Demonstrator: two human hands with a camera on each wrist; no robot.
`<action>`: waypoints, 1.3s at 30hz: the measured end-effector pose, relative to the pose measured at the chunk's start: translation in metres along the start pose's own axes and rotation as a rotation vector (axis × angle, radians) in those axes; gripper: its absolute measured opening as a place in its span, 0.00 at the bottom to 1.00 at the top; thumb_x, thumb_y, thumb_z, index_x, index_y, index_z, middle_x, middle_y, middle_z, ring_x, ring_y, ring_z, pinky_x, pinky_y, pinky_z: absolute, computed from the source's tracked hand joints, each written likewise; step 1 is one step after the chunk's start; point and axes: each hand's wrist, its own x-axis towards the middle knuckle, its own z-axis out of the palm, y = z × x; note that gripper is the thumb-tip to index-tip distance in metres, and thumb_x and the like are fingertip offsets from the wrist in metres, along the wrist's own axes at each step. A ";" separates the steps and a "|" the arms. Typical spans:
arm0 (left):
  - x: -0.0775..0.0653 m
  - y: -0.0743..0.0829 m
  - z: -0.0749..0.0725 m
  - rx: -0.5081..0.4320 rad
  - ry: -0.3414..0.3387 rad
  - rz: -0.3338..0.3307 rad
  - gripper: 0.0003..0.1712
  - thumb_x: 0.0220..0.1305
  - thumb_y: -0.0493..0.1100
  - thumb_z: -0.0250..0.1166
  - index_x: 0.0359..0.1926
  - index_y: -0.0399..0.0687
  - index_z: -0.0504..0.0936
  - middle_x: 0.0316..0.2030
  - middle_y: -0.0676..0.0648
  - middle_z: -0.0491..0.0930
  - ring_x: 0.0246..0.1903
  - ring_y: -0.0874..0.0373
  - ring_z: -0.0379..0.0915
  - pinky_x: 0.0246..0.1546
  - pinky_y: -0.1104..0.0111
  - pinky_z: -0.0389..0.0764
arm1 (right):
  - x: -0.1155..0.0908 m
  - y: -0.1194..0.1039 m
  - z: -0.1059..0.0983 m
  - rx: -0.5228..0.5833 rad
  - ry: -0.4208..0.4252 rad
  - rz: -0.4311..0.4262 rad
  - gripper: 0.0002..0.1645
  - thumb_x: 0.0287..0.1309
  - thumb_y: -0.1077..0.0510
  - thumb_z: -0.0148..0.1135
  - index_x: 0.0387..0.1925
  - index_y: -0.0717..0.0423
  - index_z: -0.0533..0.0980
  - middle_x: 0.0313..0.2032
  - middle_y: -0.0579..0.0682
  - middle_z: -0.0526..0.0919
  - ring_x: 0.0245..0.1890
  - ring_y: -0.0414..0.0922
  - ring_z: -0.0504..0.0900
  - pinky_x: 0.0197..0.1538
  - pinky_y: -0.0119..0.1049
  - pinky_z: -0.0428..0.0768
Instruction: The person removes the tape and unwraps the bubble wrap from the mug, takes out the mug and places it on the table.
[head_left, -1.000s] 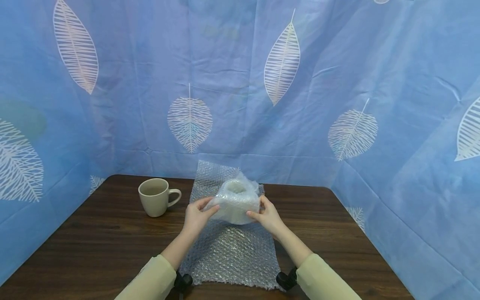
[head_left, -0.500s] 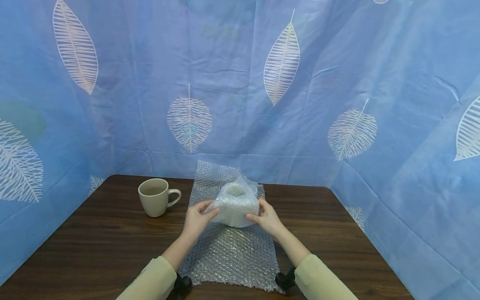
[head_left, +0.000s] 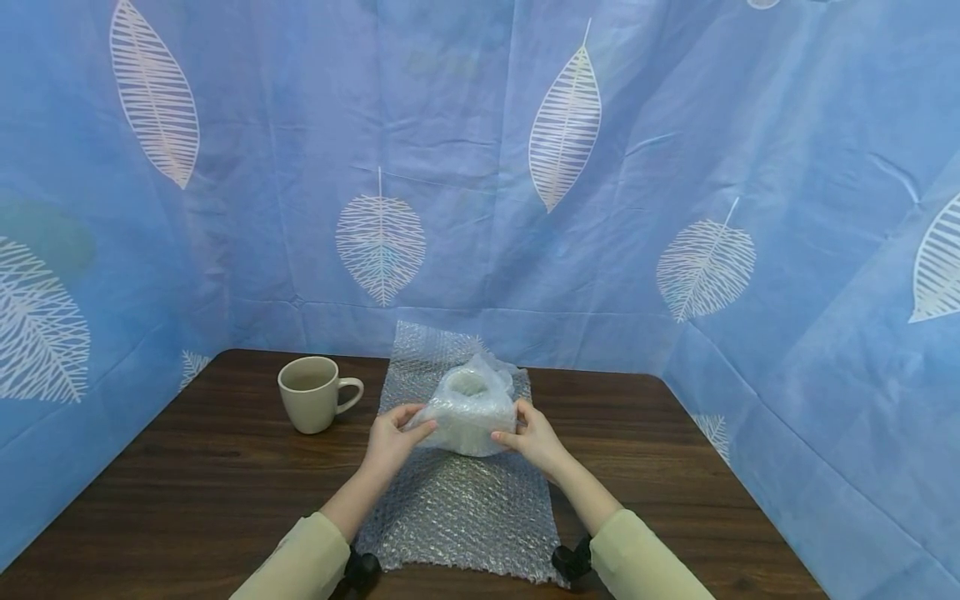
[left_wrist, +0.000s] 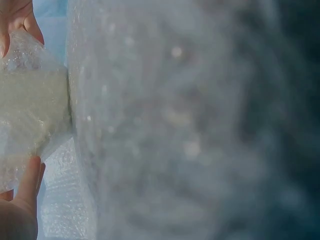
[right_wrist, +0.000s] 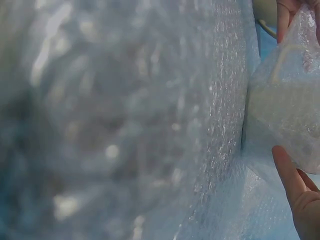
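A pale mug [head_left: 471,427] wrapped in bubble wrap stands in the middle of the table, on a long bubble wrap sheet [head_left: 465,517]. Its round mouth shows through the film at the top, and in the right wrist view a curved handle [right_wrist: 280,62] shows inside the wrap. My left hand [head_left: 390,437] pinches the wrap at the bundle's left side between thumb and fingers. At the right side, my right hand [head_left: 536,437] grips the bundle, thumb on the front and fingers behind. Much of both wrist views is filled by blurred bubble wrap.
A second, unwrapped cream mug [head_left: 307,396] stands at the back left with its handle toward the bundle. The dark wooden table [head_left: 210,483] ends at a blue leaf-patterned cloth [head_left: 465,250]. The sheet's far end reaches up against that cloth.
The wrapped mug has shifted slightly toward me and to the left, with both hands staying on it. The other mug and the sheet lie as before.
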 end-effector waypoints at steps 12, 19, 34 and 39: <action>0.001 0.000 -0.004 0.109 -0.058 -0.010 0.20 0.60 0.42 0.69 0.51 0.38 0.80 0.55 0.38 0.76 0.60 0.40 0.65 0.54 0.47 0.71 | -0.002 0.004 -0.003 -0.185 0.033 -0.032 0.16 0.57 0.64 0.67 0.38 0.62 0.66 0.44 0.56 0.75 0.47 0.56 0.80 0.42 0.50 0.81; 0.002 0.007 -0.007 0.208 -0.102 0.001 0.23 0.61 0.44 0.68 0.54 0.38 0.77 0.58 0.36 0.73 0.60 0.39 0.65 0.56 0.46 0.68 | -0.006 -0.002 -0.010 -0.440 0.054 -0.057 0.17 0.56 0.54 0.69 0.41 0.56 0.72 0.48 0.54 0.77 0.52 0.57 0.77 0.44 0.48 0.80; 0.006 0.024 -0.008 0.287 -0.216 -0.008 0.43 0.58 0.51 0.70 0.69 0.42 0.61 0.61 0.34 0.68 0.61 0.37 0.62 0.51 0.46 0.73 | -0.007 -0.020 -0.029 -0.592 0.014 -0.157 0.33 0.59 0.50 0.66 0.62 0.60 0.68 0.59 0.59 0.73 0.57 0.57 0.73 0.52 0.52 0.76; 0.009 0.038 -0.005 0.315 -0.223 0.003 0.49 0.58 0.58 0.69 0.72 0.44 0.57 0.63 0.34 0.65 0.61 0.37 0.63 0.52 0.46 0.72 | -0.002 -0.032 -0.035 -0.700 0.020 -0.253 0.33 0.64 0.50 0.62 0.66 0.58 0.64 0.60 0.58 0.72 0.59 0.56 0.72 0.56 0.54 0.72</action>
